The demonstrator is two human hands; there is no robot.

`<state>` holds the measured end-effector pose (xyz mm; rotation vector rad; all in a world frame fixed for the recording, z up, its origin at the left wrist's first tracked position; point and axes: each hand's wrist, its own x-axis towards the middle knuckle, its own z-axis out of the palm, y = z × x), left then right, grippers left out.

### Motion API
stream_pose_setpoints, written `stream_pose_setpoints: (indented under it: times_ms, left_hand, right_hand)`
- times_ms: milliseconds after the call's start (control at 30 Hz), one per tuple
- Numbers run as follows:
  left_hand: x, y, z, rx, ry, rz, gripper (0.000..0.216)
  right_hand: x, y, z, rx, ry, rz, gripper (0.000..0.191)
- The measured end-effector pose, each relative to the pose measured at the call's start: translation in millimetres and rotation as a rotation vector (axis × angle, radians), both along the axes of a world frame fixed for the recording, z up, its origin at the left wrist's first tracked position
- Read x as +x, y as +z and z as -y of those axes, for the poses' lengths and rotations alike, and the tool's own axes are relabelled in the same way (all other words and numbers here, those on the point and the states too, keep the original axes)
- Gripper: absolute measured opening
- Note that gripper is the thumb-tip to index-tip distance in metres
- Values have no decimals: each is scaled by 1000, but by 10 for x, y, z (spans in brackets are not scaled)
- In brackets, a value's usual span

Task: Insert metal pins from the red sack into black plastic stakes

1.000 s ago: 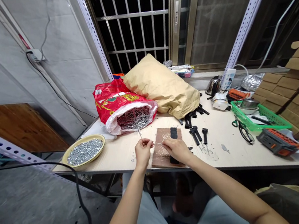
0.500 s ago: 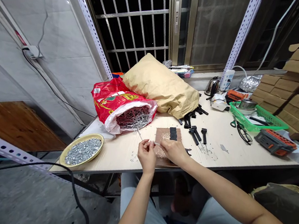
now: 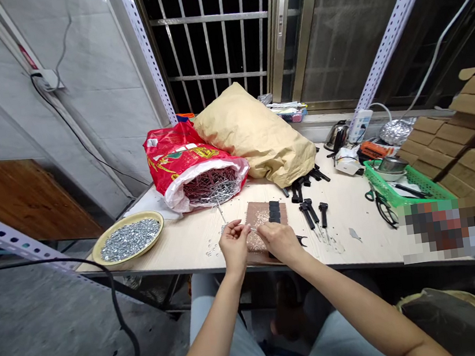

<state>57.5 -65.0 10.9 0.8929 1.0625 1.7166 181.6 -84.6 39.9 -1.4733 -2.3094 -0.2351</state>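
Since a second ago, the two hands are brought a little nearer to each other and are kept low over the near edge of the counter [image 3: 360, 246]. The left hand [image 3: 234, 244] is seen with thumb and forefinger pinched together, so that its grip is closed on one end of a thin metal pin [image 3: 251, 230]. The right hand [image 3: 279, 240] is held just beside it, fingers curled in toward the pin's other end; whether its grip clasps the pin or only touches it cannot be told. The pin is thus found between the two hands, just above the near left corner of a brown board [image 3: 257, 217], on which small black pieces [image 3: 274, 211] are laid.

Behind the board, a red bag [image 3: 174, 160] is laid on its side with its mouth open toward the hands and long nails showing inside. A tan sack [image 3: 253, 135] is leaned against it. A yellow dish [image 3: 128, 241] heaped with small metal bits is set at the left end of the counter. Black-handled tools [image 3: 312, 212] are scattered to the right of the board, and a green basket [image 3: 415, 194] with scissors [image 3: 382, 209] beside it is placed farther right.
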Motion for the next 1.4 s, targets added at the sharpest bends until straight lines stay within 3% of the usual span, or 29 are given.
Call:
stream_pose_setpoints:
  times_ms: [100,267,533,867,1033,1167,1267,1400]
  left_hand:
    - [32,28,-1,37,55,-26,29]
    - [33,62,-21,-75,-86,254,40]
    - [12,42,-7,-195,-210,303,45]
    - [70,50,32,-69,-167,273,47]
    - [89,29,54,-56,-162,272,49]
    - [104,1,49,-63,-195,192,52]
    - [100,-25,41,-104,-223,55,53]
    - [51,-40,56,-179,-172,-52,44]
  right_hand:
    - [-6,13,8,16,-9,-3,23]
    - [1,8,15,70,2,7,23]
    - [41,-64,12,93,11,-14,23]
    - [56,-70,13,57,34,-141,32]
    - [59,-38,53,-36,87,-272,24]
    - [123,-27,20,-138,76,-321,28]
    - [330,-66,-139,-190,32,-266,26]
    - [665,-179,-322,-202,-122,-29,22]
